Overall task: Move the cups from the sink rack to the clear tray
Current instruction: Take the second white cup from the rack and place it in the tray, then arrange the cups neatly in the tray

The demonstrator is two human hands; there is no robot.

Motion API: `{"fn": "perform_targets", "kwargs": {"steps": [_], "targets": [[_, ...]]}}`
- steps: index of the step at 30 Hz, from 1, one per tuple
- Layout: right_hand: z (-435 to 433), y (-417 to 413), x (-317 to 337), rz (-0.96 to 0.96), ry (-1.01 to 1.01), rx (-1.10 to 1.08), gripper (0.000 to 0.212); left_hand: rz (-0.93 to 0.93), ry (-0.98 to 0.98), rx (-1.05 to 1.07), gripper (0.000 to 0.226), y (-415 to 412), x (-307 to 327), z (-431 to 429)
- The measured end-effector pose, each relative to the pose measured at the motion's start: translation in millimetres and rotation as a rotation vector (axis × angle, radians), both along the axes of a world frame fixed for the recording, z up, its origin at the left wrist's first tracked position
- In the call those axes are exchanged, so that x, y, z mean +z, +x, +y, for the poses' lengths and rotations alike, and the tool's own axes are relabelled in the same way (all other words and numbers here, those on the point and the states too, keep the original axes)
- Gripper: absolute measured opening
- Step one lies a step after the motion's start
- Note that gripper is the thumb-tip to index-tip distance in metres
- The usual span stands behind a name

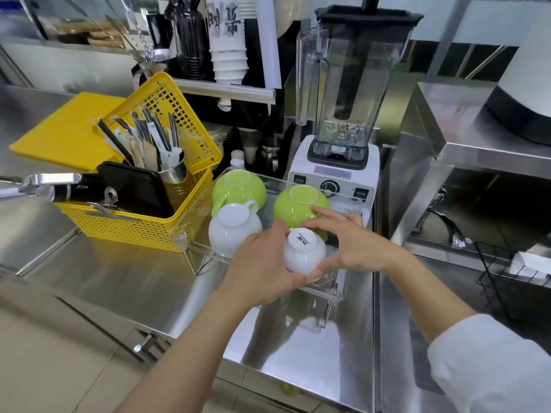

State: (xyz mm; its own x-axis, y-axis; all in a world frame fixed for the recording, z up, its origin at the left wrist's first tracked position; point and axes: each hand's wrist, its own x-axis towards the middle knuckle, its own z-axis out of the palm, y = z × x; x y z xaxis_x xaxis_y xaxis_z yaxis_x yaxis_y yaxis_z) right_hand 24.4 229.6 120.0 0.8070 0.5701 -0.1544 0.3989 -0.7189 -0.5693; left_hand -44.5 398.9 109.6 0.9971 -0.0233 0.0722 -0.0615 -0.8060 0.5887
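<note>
Left grip [262,263]: grasping the upside-down white cup [304,251] from its left side.
Right grip [354,242]: cupping the same cup from the right.
White cup: sitting low in the clear tray [193,248], centre of the frame.
Other cups: two green, one white, lying inverted in the tray.
Tray: resting on the steel table [134,272], beside a yellow basket [143,231].

At ten o'clock on our steel tabletop [125,272] stands a yellow perforated basket [155,204], holding a metal cup of wrapped utensils [173,171] and a black phone [134,187], with a yellow cutting board [65,132] lying just behind it. At twelve o'clock we see a blender [343,114] with a clear jar on a white base, and a stack of white paper cups [228,52] further back. At three o'clock a black wire rack [501,281] sits beside a faucet [447,225].
</note>
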Motion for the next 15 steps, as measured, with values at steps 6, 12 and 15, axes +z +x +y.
{"fn": "perform_targets", "kwargs": {"steps": [6, 12, 15], "targets": [[-3.6, 0.7, 3.2, 0.017, -0.003, 0.021, 0.088, 0.014, 0.064, -0.012, 0.065, 0.7, 6.6, -9.1], [-9.8, 2.8, 3.2, 0.036, 0.116, 0.066, 0.083, 0.046, 0.202, -0.093, 0.073, 1.0, 8.5, -2.2], [-16.2, 4.6, 4.3, 0.038, 0.316, -0.020, 0.061, 0.005, 0.192, -0.095, 0.062, 4.0, 24.0, 13.6]]}}
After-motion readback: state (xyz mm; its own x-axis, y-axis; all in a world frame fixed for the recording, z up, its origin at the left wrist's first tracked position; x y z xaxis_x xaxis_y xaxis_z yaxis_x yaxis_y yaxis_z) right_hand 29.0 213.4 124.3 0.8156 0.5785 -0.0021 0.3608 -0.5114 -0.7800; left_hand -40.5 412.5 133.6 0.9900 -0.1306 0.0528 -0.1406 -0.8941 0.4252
